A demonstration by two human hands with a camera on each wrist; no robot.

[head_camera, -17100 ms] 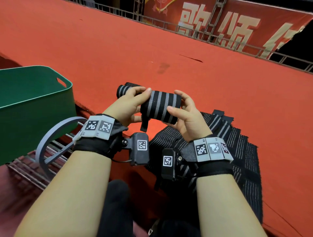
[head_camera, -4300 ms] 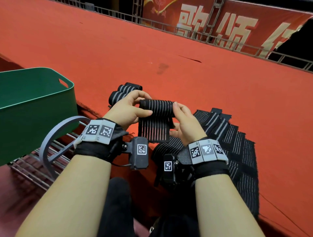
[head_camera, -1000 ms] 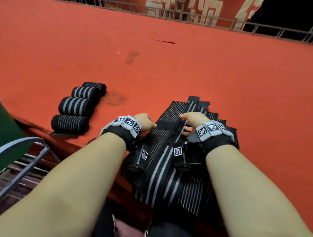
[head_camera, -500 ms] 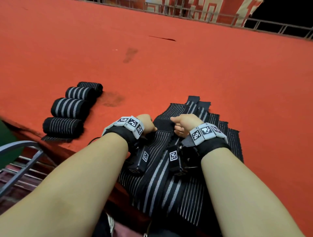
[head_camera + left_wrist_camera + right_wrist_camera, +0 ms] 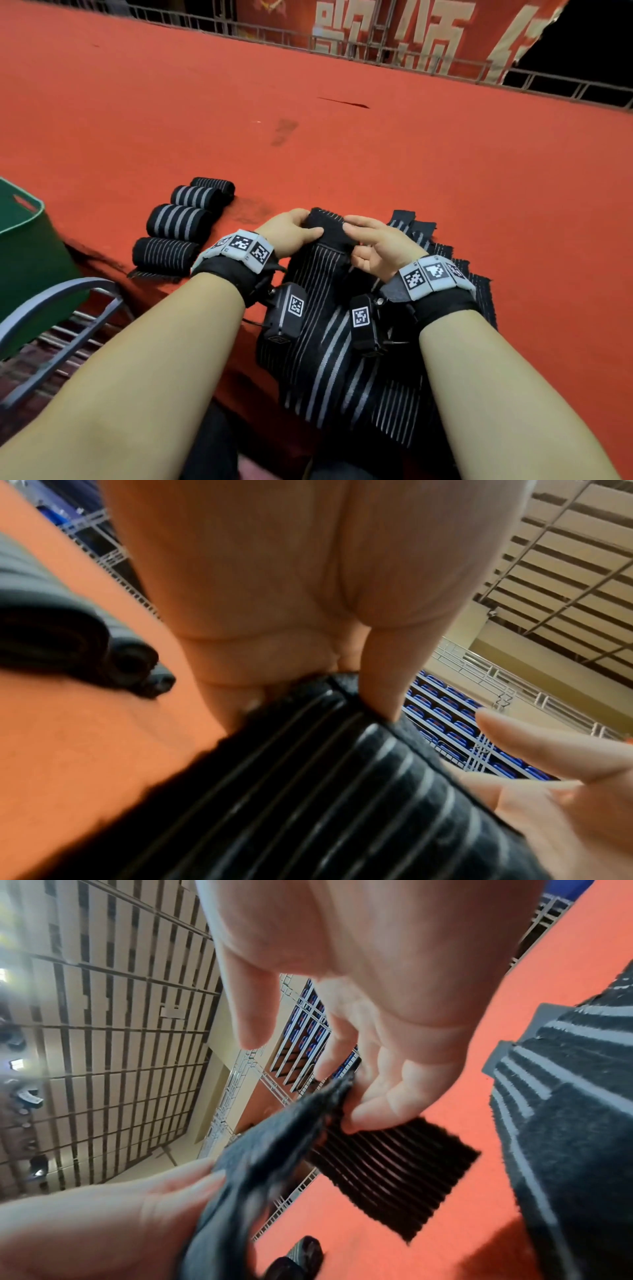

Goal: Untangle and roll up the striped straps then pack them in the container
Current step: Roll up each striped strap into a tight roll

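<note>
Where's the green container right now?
In the head view the green container sits at the far left edge, partly cut off, beside the red platform. Its nearest neighbours are the four rolled straps lined up to its right.

Four rolled straps (image 5: 185, 222) (container (image 5: 24, 260) farther left) left of strap pile (image 5: 342, 359)

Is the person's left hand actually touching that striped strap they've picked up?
Touching. In the left wrist view the left hand pinches the strap's top edge; the head view shows its thumb on the strap too.
</note>
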